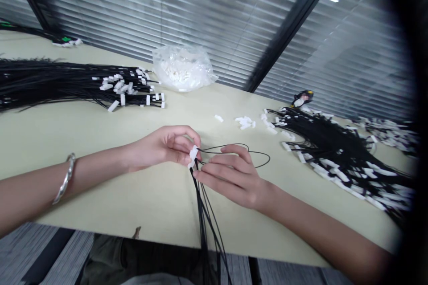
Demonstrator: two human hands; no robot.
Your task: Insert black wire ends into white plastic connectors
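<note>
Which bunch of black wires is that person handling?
The thin bunch hanging over the table's near edge, its white connector in the left hand; thicker bunches lie farther off, untouched.

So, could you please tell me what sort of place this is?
Probably a wiring workshop, given the black wire bundles, loose white plastic connectors and bulging clear plastic bag.

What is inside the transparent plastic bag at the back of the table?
Small white pieces show through the plastic bag. Folds and glare blur their shapes, and whatever lies beneath the visible ones is covered.
</note>
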